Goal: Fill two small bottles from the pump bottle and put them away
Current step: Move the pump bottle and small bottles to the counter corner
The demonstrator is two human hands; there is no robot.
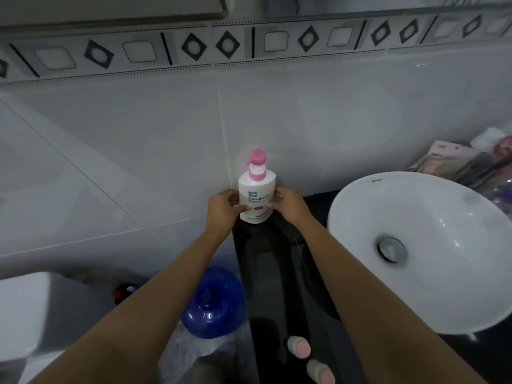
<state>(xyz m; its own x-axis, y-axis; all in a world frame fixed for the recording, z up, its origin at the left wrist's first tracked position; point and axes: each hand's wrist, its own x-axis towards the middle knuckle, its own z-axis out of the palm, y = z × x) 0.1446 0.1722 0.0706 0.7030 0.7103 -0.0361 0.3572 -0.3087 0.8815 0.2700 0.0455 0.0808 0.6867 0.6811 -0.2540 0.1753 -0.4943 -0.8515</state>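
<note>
A white pump bottle (257, 194) with a pink pump head stands upright at the far end of the black counter (277, 273), against the tiled wall. My left hand (223, 210) grips its left side and my right hand (288, 205) grips its right side. Two small bottles with pink caps stand on the counter near me: one (298, 347) between my forearms, the other (321, 371) closer to the bottom edge of the view.
A white basin (421, 245) with a metal drain sits on the counter to the right. Packets and clutter (465, 164) lie behind it. Below the counter's left edge are a blue container (213, 303) and a white toilet tank (30, 309).
</note>
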